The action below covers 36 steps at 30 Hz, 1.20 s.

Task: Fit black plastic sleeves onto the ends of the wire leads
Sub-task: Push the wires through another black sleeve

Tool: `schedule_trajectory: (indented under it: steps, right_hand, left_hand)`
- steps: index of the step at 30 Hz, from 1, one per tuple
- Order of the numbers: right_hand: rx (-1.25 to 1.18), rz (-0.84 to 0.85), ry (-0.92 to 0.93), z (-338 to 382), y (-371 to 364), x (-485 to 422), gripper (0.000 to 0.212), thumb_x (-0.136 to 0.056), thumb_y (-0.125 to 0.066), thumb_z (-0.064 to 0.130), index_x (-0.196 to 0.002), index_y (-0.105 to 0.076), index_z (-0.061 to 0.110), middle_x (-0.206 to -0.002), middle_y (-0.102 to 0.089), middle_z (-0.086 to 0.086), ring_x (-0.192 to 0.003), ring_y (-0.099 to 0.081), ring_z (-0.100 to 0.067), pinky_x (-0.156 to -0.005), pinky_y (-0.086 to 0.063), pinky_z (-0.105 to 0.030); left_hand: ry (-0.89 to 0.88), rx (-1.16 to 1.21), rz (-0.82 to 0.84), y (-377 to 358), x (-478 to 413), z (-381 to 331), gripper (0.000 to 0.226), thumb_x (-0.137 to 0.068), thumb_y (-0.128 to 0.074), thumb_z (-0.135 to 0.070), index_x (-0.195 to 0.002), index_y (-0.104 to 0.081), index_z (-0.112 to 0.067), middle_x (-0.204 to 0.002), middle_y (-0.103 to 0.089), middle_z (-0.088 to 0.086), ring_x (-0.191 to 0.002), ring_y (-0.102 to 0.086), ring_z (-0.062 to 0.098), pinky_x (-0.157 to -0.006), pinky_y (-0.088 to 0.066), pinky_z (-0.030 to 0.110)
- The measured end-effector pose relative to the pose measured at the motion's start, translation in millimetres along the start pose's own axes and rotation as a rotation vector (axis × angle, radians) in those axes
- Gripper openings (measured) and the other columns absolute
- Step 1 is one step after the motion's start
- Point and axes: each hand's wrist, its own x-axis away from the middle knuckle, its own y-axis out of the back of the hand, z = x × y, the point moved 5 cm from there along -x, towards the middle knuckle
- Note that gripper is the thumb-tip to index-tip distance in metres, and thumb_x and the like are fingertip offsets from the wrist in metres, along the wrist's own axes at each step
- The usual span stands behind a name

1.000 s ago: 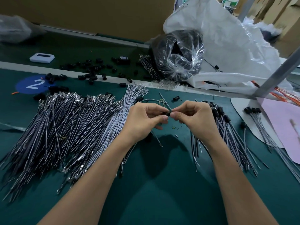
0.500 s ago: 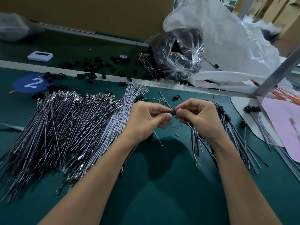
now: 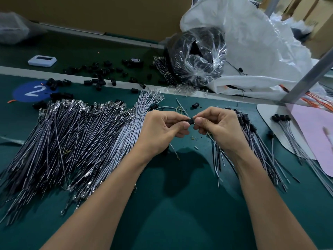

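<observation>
Above the counter, the left hand grip pinches a wire lead; the right hand grip clamps the black sleeve at its tip. Many bare leads remain left, fewer sleeved leads right.

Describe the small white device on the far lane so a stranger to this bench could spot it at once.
Find the pale strip crossing the green bench beyond the pile of wire leads. Just past it, up from the blue circle marked 2, lies the white device. It is the only flat, white, rounded rectangle with a dark screen; its neighbours are small black sleeves.
</observation>
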Motion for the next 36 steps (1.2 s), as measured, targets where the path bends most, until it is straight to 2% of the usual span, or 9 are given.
schedule_trajectory:
  steps: [6,15,18,23,27,31,36]
  right_hand:
    - [0.023,-0.045,-0.024,-2.9,1.7,-1.0,0.012,-0.085,-0.068,-0.005,-0.079,-0.069,0.005,-0.058,-0.068,-0.001,-0.051,-0.059,-0.010,-0.053,-0.049,-0.019]
    - [0.022,0.005,0.076,2.9,2.0,0.2,0.022,-0.083,-0.068,-0.008,-0.079,-0.070,0.014,-0.062,-0.070,0.002,-0.056,-0.063,-0.008,-0.059,-0.051,-0.018]
    - [0.002,0.019,0.080,2.9,-0.1,0.2,0.022,-0.083,-0.067,-0.008,-0.079,-0.069,0.013,-0.061,-0.070,0.002,-0.055,-0.062,-0.008,-0.058,-0.050,-0.018]
    - [-0.092,0.005,0.081,1.6,-2.1,0.8,0.018,-0.081,-0.068,-0.010,-0.081,-0.070,0.008,-0.062,-0.070,0.000,-0.055,-0.063,-0.008,-0.057,-0.050,-0.018]
    - [-0.182,0.010,0.067,0.3,-3.7,2.3,0.008,-0.075,-0.072,0.004,-0.083,-0.072,0.007,-0.065,-0.072,-0.002,-0.055,-0.063,-0.011,-0.057,-0.051,-0.019]
    - [-0.260,0.011,0.059,-1.2,-4.4,3.5,0.013,-0.075,-0.070,0.011,-0.087,-0.074,0.010,-0.069,-0.072,-0.003,-0.058,-0.062,-0.011,-0.060,-0.051,-0.020]
    - [-0.186,-0.072,0.136,0.6,-12.9,6.5,0.017,-0.085,-0.066,-0.003,-0.091,-0.071,0.012,-0.065,-0.070,0.006,-0.059,-0.061,-0.006,-0.062,-0.050,-0.018]
  left_hand:
    - [-0.020,-0.011,-0.036,-2.1,0.0,2.2,0.020,-0.083,-0.070,0.005,-0.098,-0.073,-0.009,-0.075,-0.073,0.003,-0.068,-0.074,0.013,-0.065,-0.059,0.023]
    - [-0.026,0.017,-0.014,-3.0,-0.3,0.8,0.021,-0.084,-0.071,0.003,-0.093,-0.073,-0.015,-0.071,-0.073,-0.007,-0.067,-0.074,0.015,-0.063,-0.060,0.025]
    - [0.001,0.033,0.012,-3.3,-0.4,0.2,0.021,-0.084,-0.071,0.002,-0.087,-0.073,-0.018,-0.068,-0.074,-0.004,-0.065,-0.074,0.018,-0.062,-0.060,0.027]
    - [0.019,0.109,0.017,-3.2,-0.9,-0.7,0.018,-0.084,-0.070,0.005,-0.092,-0.073,-0.011,-0.068,-0.073,0.000,-0.064,-0.074,0.019,-0.061,-0.059,0.026]
    - [0.009,0.155,0.011,-2.9,-0.8,-4.1,0.019,-0.083,-0.069,0.006,-0.095,-0.072,-0.009,-0.071,-0.073,0.008,-0.066,-0.074,0.020,-0.061,-0.060,0.026]
    - [0.026,0.205,0.010,-1.9,-0.6,-5.1,0.017,-0.085,-0.068,0.005,-0.092,-0.072,-0.010,-0.071,-0.075,0.003,-0.067,-0.074,0.020,-0.061,-0.060,0.026]
    - [0.071,0.265,-0.029,-1.1,0.4,-3.2,0.012,-0.086,-0.066,0.004,-0.090,-0.071,-0.006,-0.070,-0.074,0.004,-0.066,-0.074,0.018,-0.059,-0.058,0.023]
